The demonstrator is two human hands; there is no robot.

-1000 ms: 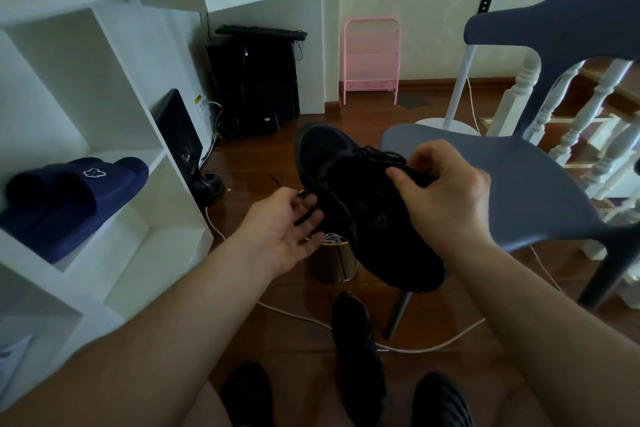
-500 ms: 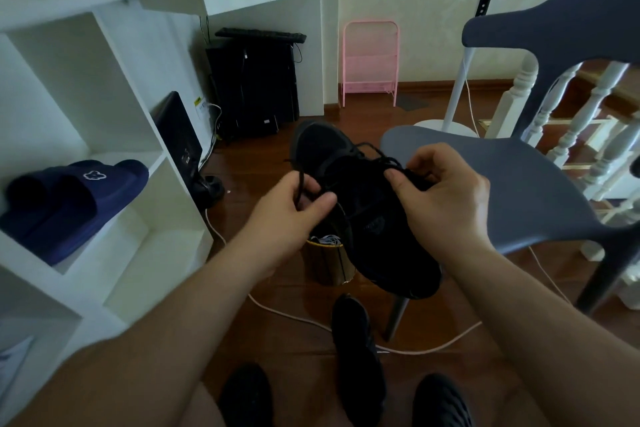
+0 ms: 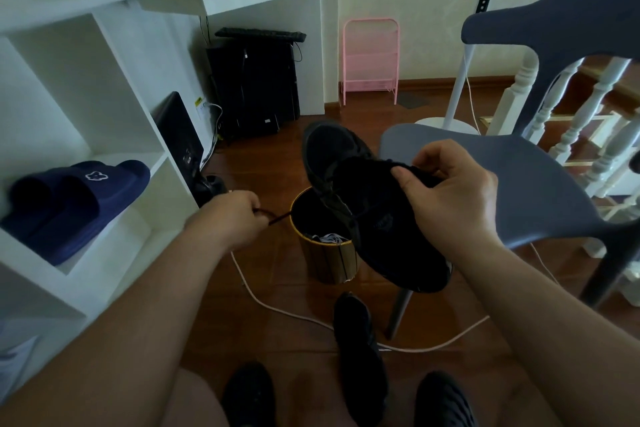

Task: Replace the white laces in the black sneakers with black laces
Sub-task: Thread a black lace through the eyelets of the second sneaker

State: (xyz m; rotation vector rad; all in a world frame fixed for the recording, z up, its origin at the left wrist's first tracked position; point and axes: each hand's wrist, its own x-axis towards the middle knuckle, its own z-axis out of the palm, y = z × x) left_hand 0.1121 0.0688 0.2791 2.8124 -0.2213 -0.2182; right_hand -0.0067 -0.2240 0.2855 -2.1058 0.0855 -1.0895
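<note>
The black mesh sneaker (image 3: pixel 377 218) is up in the air, held over the front-left corner of the grey plastic chair seat (image 3: pixel 512 184), toe pointing away and up toward the desk, heel down toward the person. Its long axis runs from the far left to the near right. The right hand (image 3: pixel 453 194) grips it at the collar, fingers curled over the tongue area. Out to the left, well apart from the shoe, the left hand (image 3: pixel 230 222) is closed in a pinch on the thin black lace (image 3: pixel 277 218), and that lace runs taut, nearly level, from the fingers back to the eyelets. So the pull is leftward, across the shoe's length, I'd say to draw slack through.

Directly beneath the lace line stands a yellow-rimmed cylindrical bin (image 3: pixel 325 253) on the wooden floor, with white laces (image 3: pixel 329 238) lying inside. The second black sneaker (image 3: pixel 360 354) lies on the floor nearer the person, a white cable (image 3: pixel 277 308) snaking past it. Left of everything, navy slide sandals (image 3: pixel 69 204) sit on a white shelf (image 3: pixel 145 163): the pulling hand's likely limit.
</note>
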